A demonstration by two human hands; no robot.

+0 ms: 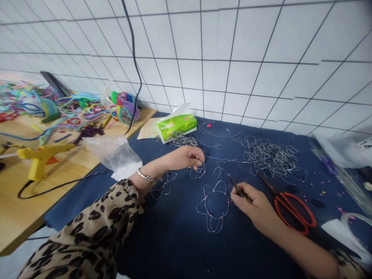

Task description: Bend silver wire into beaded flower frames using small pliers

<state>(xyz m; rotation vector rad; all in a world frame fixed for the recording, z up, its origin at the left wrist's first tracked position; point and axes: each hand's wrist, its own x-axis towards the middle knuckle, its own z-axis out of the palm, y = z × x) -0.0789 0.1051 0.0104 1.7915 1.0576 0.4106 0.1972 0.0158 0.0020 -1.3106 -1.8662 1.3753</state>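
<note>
My left hand (193, 158) is closed in a pinch on a thin silver wire (222, 159), which runs out to the right above the cloth. Just under its fingers is a small looped wire shape (198, 171); whether the fingers hold that too I cannot tell. My right hand (251, 199) is wrapped round slim pliers (236, 186), their dark pointed tip facing up and left. Between the hands, lower down, a flower-shaped wire frame (216, 216) with small pink beads lies flat. Another wire frame (165, 188) lies partly behind my left wrist.
Red-handled scissors (293, 211) lie beside my right forearm, below a tangled wire heap (270, 157). A green tissue pack (176, 128) stands by the tiled wall. On the wooden table at left are a yellow glue gun (40, 157), a plastic bag (112, 151) and colourful craft stems (84, 108).
</note>
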